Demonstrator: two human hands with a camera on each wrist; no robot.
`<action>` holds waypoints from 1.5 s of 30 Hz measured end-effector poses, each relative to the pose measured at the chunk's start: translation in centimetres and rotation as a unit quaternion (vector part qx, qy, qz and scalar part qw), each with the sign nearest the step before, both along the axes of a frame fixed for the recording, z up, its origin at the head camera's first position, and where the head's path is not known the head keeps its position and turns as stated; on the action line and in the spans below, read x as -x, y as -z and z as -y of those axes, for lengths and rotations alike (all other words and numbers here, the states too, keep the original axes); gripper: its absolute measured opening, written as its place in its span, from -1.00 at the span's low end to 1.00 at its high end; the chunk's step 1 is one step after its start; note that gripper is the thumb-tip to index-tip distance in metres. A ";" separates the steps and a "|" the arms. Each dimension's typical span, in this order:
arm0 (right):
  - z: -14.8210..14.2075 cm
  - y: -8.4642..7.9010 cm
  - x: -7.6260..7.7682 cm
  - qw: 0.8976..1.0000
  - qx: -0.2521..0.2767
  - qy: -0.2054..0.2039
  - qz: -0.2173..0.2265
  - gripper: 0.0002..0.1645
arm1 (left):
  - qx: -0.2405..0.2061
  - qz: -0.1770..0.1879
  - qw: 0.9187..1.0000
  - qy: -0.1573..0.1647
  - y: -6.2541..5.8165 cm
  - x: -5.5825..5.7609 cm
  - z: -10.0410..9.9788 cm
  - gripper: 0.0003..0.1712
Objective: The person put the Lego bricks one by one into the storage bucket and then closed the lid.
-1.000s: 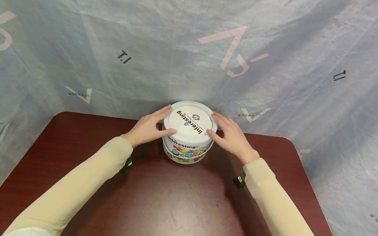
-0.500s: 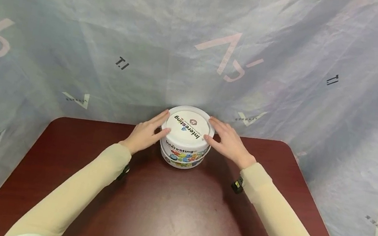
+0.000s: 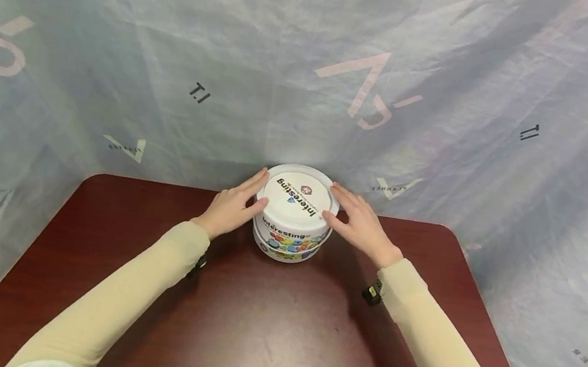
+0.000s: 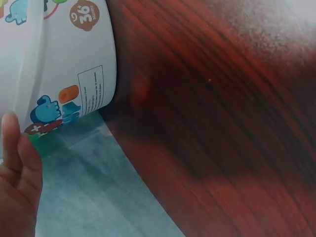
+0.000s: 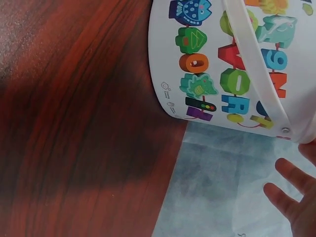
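A round white bucket [image 3: 292, 239] with a lid [image 3: 292, 199] stands upright at the table's far edge. "Interesting" is printed on its lid and side, along with colourful letter and animal pictures. My left hand [image 3: 231, 206] touches the lid's left rim with straight fingers, thumb towards the front. On the opposite side, my right hand [image 3: 361, 224] rests against the rim with fingers extended and thumb at the lid's edge. In the right wrist view, some fingers [image 5: 281, 200] stand apart from the bucket wall. A white carrying handle [image 5: 256, 69] hangs across the bucket's side.
The dark red wooden table [image 3: 273, 331] lies under the forearms. Grey printed fabric [image 3: 234, 43] hangs behind and at both sides of it, close behind the bucket.
The head view has shifted slightly. My left thumb has slid outward from the lid's top towards its rim. The bucket stays in place, and the right hand keeps nearly the same position.
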State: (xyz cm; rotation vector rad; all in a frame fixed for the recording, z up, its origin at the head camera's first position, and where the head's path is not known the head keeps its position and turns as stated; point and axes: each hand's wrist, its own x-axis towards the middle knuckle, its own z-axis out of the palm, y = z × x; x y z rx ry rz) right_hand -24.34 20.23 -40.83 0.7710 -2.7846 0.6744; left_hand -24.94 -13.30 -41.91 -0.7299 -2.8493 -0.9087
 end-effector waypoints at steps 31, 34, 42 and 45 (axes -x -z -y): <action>0.1 1.0 -0.5 0.999 0.041 -0.003 0.025 -0.16 | -0.045 0.019 0.999 0.010 0.6 0.0 -0.2 -0.21; 0.1 1.2 -0.6 0.999 0.048 -0.004 0.024 -0.16 | -0.048 0.014 0.999 0.010 0.6 0.0 -0.2 -0.21; 0.1 1.3 -0.6 0.998 0.044 0.001 0.034 -0.16 | -0.049 0.012 0.999 0.008 0.8 -0.1 -0.2 -0.22; 0.0 1.3 -0.6 0.998 0.042 0.003 0.036 -0.16 | -0.047 0.018 0.999 0.009 0.7 -0.1 -0.3 -0.22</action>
